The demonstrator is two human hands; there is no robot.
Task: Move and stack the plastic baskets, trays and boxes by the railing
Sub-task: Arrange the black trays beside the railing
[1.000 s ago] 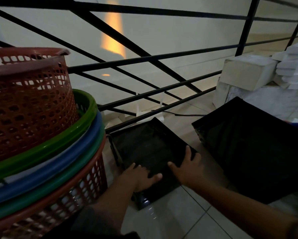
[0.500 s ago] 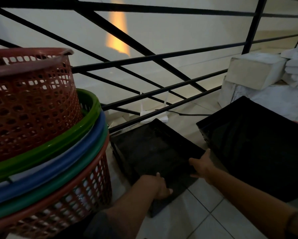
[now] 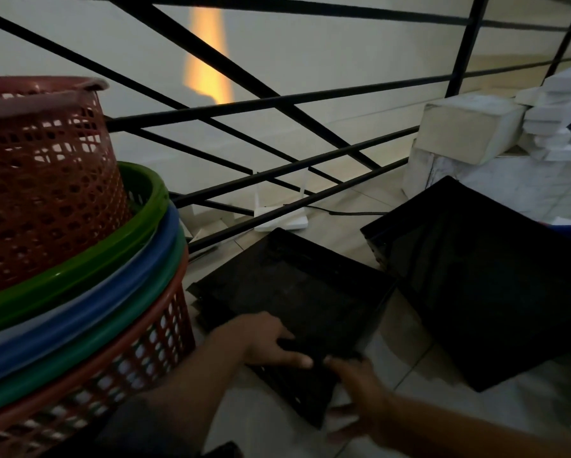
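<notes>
A black plastic tray lies on the tiled floor in front of the railing, seemingly on top of other black trays. My left hand grips its near edge, thumb on top. My right hand holds the tray's near right corner, fingers wrapped around the edge. A larger black tray sits to the right. A stack of round baskets stands at the left: a red lattice basket on top, green and blue rims below, a red basket at the bottom.
White boxes and foam pieces are piled at the right by the railing. A small white router with a black cable sits on the floor under the railing. Light tiles show between the two trays.
My right hand has moved from the tray's right side to its near right corner. My left hand has shifted along the near edge. The tray looks drawn slightly toward me.
</notes>
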